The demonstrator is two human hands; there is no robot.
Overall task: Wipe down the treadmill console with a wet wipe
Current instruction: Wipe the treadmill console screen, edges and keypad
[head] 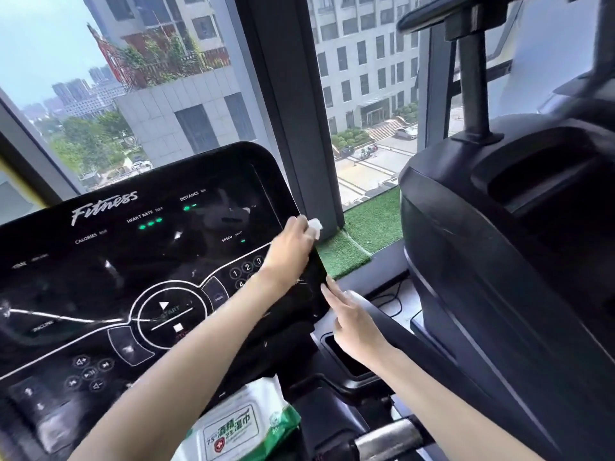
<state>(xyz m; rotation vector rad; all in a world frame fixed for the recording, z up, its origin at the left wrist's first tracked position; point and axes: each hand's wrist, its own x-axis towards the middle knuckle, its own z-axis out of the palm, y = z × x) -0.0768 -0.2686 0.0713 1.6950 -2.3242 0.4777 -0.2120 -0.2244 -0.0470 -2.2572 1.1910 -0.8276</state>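
Note:
The black glossy treadmill console (133, 261) fills the left of the head view, with "Fitness" lettering, green readouts and a round start button. My left hand (289, 247) reaches across it to its right edge and is shut on a crumpled white wet wipe (314, 226), pressed against the console's upper right rim. My right hand (352, 321) lies flat, fingers together, against the console's lower right side, holding nothing.
A white and green pack of wet wipes (239, 424) rests below the console. A dark handrail (399, 327) runs past my right hand. Another black machine (506, 261) stands close on the right. A window pillar (293, 111) and green turf sill (362, 234) lie behind.

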